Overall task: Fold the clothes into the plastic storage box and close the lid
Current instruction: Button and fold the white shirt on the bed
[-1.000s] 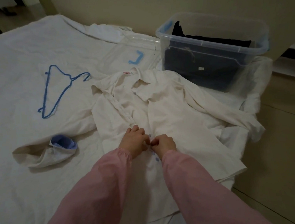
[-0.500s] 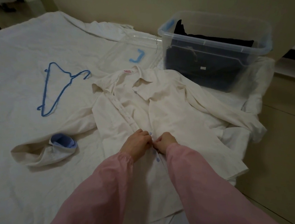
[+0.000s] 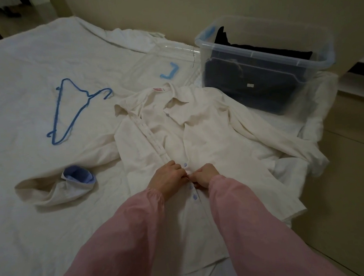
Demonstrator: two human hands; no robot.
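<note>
Hands hardly moved since a second ago: same spot on shirt (image 3: 209,135) front, one button (image 3: 185,164) now clear above knuckles. Your left hand (image 3: 167,179) and right hand (image 3: 205,175) meet mid-chest, both curled, pinching shirt edges; likely fastening. Shirt flat on bed (image 3: 30,73), collar away from you, long axis collar-to-hem toward you. Next button just beyond fingertips. Box (image 3: 279,59) well beyond, to right, open, dark clothes (image 3: 267,48) inside; right hand nearer. Lid (image 3: 170,58) on bed beside box.

Blue wire hanger (image 3: 88,96), flat on bed (image 3: 30,215) with creased white sheet; beige wall (image 3: 144,8) behind; tiled floor (image 3: 354,178), right
</note>
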